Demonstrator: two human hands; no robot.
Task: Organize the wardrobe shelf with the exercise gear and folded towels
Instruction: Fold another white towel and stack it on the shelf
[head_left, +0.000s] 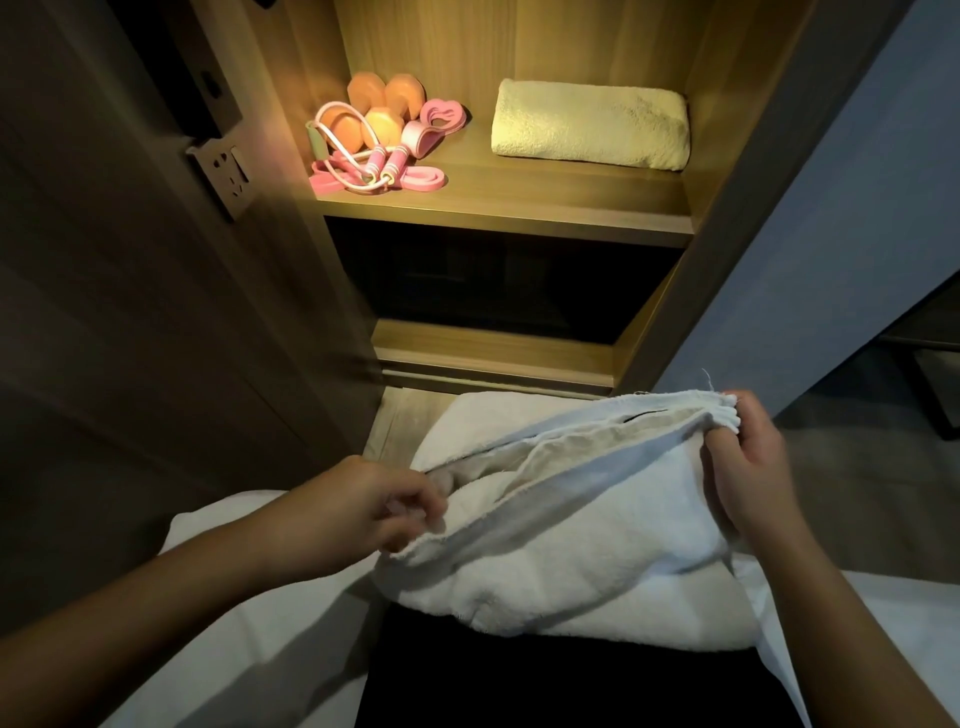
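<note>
The towel (571, 551), judged soft and light, is being pinched at its hem ends by the left grip (376, 512) and right grip (748, 467), sagging between them.

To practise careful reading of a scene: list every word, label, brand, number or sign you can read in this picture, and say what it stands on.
No text here can be read.
The wall socket: only its slots show; any marking is too small and dim to read.
The pink exercise gear: no print visible.
The folded towel on the shelf and the white towel: no label visible.
</note>
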